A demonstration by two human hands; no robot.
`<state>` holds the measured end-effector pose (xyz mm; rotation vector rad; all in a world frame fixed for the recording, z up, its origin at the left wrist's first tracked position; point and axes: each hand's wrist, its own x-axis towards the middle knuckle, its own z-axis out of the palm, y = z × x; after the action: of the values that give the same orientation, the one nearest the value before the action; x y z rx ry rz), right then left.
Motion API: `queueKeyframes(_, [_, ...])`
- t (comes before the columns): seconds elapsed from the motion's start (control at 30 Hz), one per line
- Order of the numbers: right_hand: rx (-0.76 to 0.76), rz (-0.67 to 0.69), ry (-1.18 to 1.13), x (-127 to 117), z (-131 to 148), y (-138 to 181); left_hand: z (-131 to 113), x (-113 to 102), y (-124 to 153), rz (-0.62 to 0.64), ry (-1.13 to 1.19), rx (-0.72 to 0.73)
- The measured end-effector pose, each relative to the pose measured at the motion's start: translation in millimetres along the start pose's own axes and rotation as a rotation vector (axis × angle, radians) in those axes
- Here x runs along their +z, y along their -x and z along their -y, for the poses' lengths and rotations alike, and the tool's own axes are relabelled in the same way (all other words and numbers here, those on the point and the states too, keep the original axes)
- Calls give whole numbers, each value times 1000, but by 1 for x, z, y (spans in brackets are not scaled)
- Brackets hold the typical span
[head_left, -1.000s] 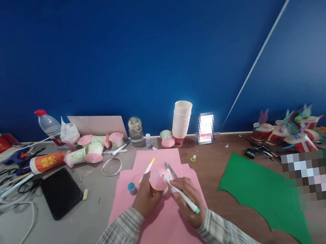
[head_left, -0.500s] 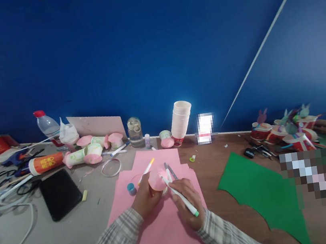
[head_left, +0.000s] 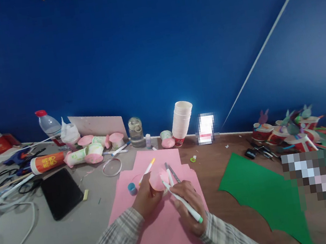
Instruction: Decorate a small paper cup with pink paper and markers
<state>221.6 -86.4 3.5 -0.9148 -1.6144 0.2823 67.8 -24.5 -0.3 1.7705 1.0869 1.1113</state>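
Had left grip (head_left: 145, 197) pinching pink piece (head_left: 156, 181), right grip (head_left: 191, 197) pinching green-ended marker (head_left: 187, 206), tip at piece. Looked like drawing step to me; next stroke called for steady left hold.

Desk (head_left: 76, 239) — pink paper (head_left: 163, 235), green sheet (head_left: 258, 193)

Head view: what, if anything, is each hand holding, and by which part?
The left hand holds the pink rounded piece by its left side. The right hand holds a white marker by its barrel, forward of its green end.
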Motion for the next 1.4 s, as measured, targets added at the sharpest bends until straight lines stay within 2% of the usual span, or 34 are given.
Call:
queueKeyframes(0.67, [-18, 29, 96, 8, 0, -3, 1, 1, 1, 2, 50, -11])
queueKeyframes(1.03, [-10, 94, 126, 6, -1, -1, 1, 1, 1, 28, 78, -14])
queueKeyframes(1.4, [-28, 86, 130, 4, -2, 3, 3, 0, 1, 4, -10, 14])
